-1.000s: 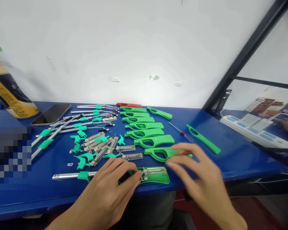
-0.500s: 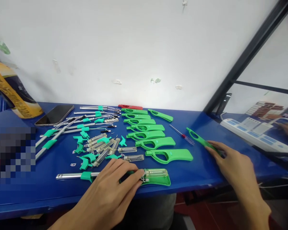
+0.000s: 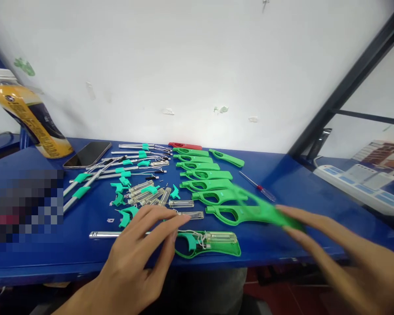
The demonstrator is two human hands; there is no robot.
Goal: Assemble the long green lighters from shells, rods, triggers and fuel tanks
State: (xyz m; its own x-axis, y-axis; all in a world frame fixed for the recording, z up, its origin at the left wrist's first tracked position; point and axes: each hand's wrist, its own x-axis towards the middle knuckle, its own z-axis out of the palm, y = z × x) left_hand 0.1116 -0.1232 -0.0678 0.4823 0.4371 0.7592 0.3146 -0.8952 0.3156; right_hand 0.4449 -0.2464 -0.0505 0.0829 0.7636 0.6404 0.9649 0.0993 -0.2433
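green shell half (image 3: 261, 204) has left tabletop at right, now blurred, raised in right hand (image 3: 357, 258), pinched at broad end between thumb and fingers. left hand (image 3: 139, 253) half curled, thumb and forefinger close; whether it grips anything, cannot tell. just beside it, open shell (image 3: 230, 250) on blue table (image 3: 68, 259), clear tank (image 3: 221, 237) and loose wires (image 3: 202, 239) inside. held half likely light, stiff, slick plastic; broad-end edges best hold, thin loop may flex.
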